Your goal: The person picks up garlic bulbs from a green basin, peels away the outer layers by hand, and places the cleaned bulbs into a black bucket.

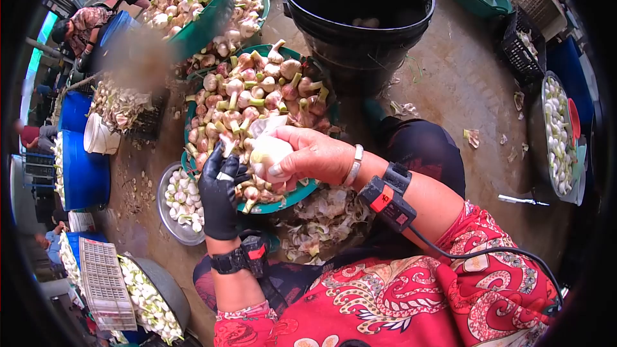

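Right here at the centre, the bare right hand (318, 156) has its fingers clenched around a large, pale garlic bulb (270, 154), thumb pressed on the near side, held up over the round green plastic basin (302, 194). And in comes the left hand (220, 202), in a black glove with a white band on one finger, its fingers curled just beside the bulb; whether they grip anything, I cannot tell. Beneath both hands, that basin is heaped with purple-tinged garlic bulbs (234, 99), short green stems poking out every way.

Over to the left of it, a shallow metal bowl (168, 225) holds trimmed white bulbs, and below the basin, a pile of papery peelings (328, 215) lies near the person's legs. Up beyond, a tall black plastic bucket (350, 35) stands on the wet brown floor (475, 103), a little something pale down inside. Out on the far right, a metal basin (540, 148) is packed with white bulbs, a slim white and metallic tool (522, 200) lying on the floor near it. Upper left, a co-worker in a patterned top (83, 29) bends beside a blue tub (119, 29).
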Available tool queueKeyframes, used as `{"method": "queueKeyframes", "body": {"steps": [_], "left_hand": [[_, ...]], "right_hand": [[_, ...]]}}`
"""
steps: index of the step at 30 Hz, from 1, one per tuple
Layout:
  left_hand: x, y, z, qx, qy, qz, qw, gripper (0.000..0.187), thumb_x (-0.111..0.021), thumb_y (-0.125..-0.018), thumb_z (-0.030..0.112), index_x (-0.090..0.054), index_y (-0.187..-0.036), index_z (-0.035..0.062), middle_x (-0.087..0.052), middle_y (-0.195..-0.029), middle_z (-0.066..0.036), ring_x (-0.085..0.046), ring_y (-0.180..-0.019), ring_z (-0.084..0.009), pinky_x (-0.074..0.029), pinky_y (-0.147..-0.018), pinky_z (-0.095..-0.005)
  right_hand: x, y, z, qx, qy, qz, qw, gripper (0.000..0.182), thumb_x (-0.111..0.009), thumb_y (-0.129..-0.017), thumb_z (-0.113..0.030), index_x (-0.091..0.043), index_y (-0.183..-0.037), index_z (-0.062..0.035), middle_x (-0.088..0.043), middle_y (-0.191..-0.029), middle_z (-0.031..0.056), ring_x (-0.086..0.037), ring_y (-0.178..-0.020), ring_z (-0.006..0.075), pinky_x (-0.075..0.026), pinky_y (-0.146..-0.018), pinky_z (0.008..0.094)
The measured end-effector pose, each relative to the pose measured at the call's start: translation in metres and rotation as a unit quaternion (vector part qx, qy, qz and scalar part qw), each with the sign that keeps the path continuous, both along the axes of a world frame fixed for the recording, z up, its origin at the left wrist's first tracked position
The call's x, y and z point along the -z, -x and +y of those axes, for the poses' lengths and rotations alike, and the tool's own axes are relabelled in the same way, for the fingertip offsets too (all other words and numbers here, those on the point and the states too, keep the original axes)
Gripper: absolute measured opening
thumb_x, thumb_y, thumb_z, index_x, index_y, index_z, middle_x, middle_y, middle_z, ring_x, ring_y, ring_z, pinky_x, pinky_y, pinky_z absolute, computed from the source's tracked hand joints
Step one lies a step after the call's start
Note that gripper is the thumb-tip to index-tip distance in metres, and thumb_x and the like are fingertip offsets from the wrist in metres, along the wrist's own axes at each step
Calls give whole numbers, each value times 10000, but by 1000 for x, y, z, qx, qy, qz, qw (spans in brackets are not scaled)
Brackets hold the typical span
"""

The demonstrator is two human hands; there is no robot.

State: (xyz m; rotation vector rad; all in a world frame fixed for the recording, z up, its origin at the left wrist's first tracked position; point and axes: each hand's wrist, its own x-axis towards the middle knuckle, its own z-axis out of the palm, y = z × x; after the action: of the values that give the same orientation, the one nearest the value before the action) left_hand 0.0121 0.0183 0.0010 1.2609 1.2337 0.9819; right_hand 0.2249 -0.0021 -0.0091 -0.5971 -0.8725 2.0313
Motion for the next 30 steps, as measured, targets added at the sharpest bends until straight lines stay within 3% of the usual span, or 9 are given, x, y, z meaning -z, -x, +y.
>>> {"method": "queueKeyframes", "body": {"steps": [2, 7, 9, 12, 15, 19, 21, 26, 30], "left_hand": [[-6, 3, -4, -2, 16, 6, 1000, 405, -605, -861, 83, -552, -1247, -24, -639, -1050, -69, -594, -778, -88, -513, -678, -246], [-21, -34, -25, 57, -100, -17, 993, 370, -682, -775, -68, -595, -1130, -18, -569, -1219, -88, -546, -1107, -176, -452, -942, -304], [-15, -27, -21, 78, -192, 128, 970, 305, -643, -821, -32, -600, -1123, -17, -620, -1153, -102, -620, -975, -180, -506, -836, -286], [-12, -28, -21, 11, 19, -49, 999, 230, -607, -879, 41, -607, -1101, -20, -652, -1006, -86, -624, -685, -134, -507, -629, -256], [-1, -9, -7, 12, -44, -26, 999, 265, -534, -937, 135, -600, -1128, -36, -656, -937, -91, -632, -728, -158, -508, -651, -277], [10, -1, -3, 19, -53, -155, 986, 313, -466, -976, 161, -561, -1199, -36, -619, -1135, -126, -594, -1082, -218, -504, -912, -350], [6, -6, -3, -26, 38, -280, 959, 287, -510, -949, 124, -563, -1182, -34, -611, -1106, -123, -626, -995, -247, -538, -846, -359], [9, -13, -11, 19, -22, -196, 980, 264, -538, -918, 54, -546, -1165, -37, -585, -1194, -147, -617, -1029, -258, -539, -878, -371], [2, -24, -17, 32, -98, -49, 993, 257, -577, -870, -20, -569, -1127, -26, -606, -1177, -144, -591, -1076, -225, -483, -942, -355]], "right_hand": [[8, 4, 0, 44, 0, 6, 999, 562, -685, -785, -173, -451, -1279, -43, -616, -1061, 63, -611, -921, 127, -524, -712, 246], [14, 20, 2, 155, 24, -41, 987, 476, -651, -827, -172, -451, -1234, -28, -600, -940, 41, -582, -799, 98, -491, -655, 251], [15, 26, 7, 186, 26, -9, 982, 408, -648, -845, -162, -487, -1194, -24, -597, -923, 34, -573, -774, 96, -486, -661, 261], [18, 25, 20, 247, 47, 42, 967, 221, -598, -864, -61, -545, -1075, -24, -614, -987, 66, -607, -894, 141, -499, -816, 301], [-5, 11, 21, 281, -24, 178, 943, 176, -565, -865, -16, -550, -1040, -6, -617, -911, 78, -618, -760, 173, -518, -739, 306], [1, 12, -2, -62, -97, -176, 978, 87, -588, -832, -108, -637, -871, -48, -608, -657, 18, -574, -521, 117, -438, -452, 264], [8, 9, -3, -57, -91, -262, 959, 95, -610, -830, -135, -642, -849, -48, -611, -640, 17, -583, -529, 119, -454, -472, 270], [-2, -2, 5, 217, -61, -268, 937, 225, -745, -823, -226, -593, -847, -61, -612, -736, 14, -574, -693, 63, -480, -566, 227], [-1, -7, 9, 174, -66, -347, 919, 223, -697, -866, -241, -588, -821, -51, -620, -755, 14, -564, -707, 54, -459, -565, 214]]}}
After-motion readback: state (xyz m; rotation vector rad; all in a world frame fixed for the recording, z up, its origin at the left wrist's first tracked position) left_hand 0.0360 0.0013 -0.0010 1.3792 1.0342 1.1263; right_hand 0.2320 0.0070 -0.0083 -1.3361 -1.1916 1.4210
